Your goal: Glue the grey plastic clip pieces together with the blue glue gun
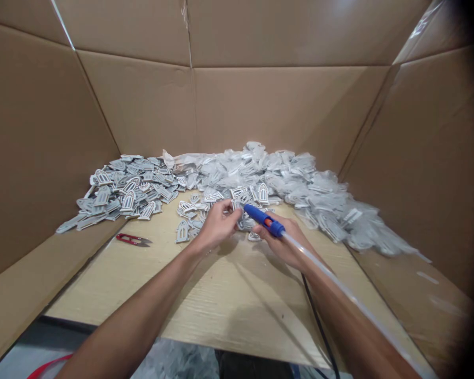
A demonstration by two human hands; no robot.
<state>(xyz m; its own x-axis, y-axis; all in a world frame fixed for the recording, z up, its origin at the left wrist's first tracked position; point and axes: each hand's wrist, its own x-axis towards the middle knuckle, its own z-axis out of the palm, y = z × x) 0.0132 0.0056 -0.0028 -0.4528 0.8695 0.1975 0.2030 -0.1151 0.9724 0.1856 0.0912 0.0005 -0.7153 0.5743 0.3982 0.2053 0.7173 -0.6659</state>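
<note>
My right hand (284,242) is wrapped round a blue glue gun (263,218) with a clear glue stick (339,284) running back along my forearm. The gun's tip points left toward my left hand (217,223), whose fingers pinch a small grey arch-shaped piece (237,210). Both hands meet over the wooden board (205,295), just in front of a scatter of the same grey pieces (189,218).
A heap of loose grey arch pieces (126,192) lies at the back left. A heap of pieces in clear bags (300,189) fills the back right. Red thread snips (132,240) lie at the left. Cardboard walls (43,147) surround the board. A black cord (319,326) hangs under my right arm.
</note>
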